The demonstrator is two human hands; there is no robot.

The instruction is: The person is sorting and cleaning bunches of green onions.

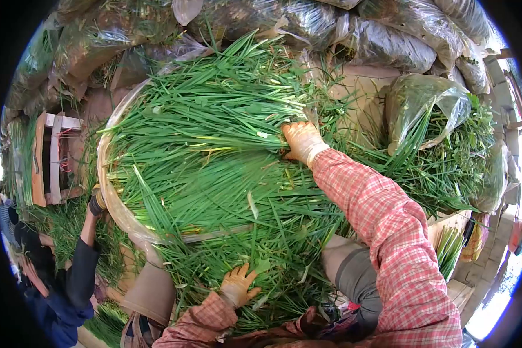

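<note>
A big heap of long green stalks [214,127] fills the middle, lying on a clear plastic sheet [105,168] whose edge shows at the left. My right hand [301,142], in an orange glove, is closed round the ends of some stalks at the right side of the heap. Nearer to me, my left hand [238,285], gloved the same way, rests with fingers spread on loose greens [284,261] in front of my body. Nothing shows gripped in it.
Filled plastic bags [388,46] line the back. An open bag of greens [429,116] stands at the right. At the left are a small wooden stool [55,156] and a co-worker's dark sleeve [82,269], the gloved hand near the sheet's edge.
</note>
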